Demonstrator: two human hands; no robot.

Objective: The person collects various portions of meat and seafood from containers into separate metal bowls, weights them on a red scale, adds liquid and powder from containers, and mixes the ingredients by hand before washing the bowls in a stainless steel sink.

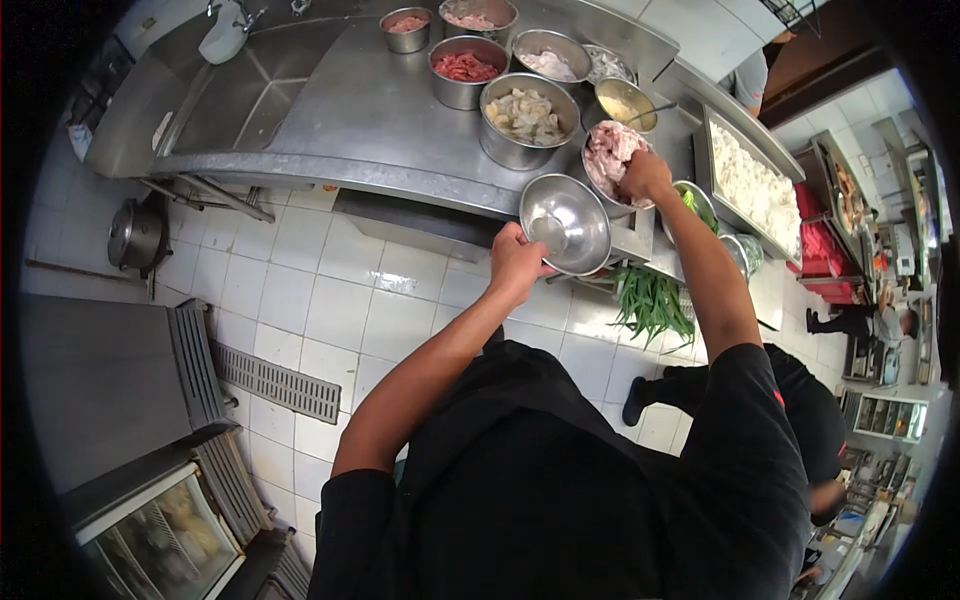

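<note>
My left hand grips the rim of a shiny steel mixing bowl, tilted at the counter's front edge with nothing visible inside. To its right, my right hand is closed on pale pink raw meat heaped in a steel container; its fingertips are partly hidden by the meat. Just left of that stands a deep steel pot of pale yellowish pieces. Behind it is a yellow-filled bowl with a spoon handle sticking out.
On the steel counter stand several more containers, one with red meat. A sink lies far left. A tray of white food sits at right, above green leafy stalks. A person in black is close on my right.
</note>
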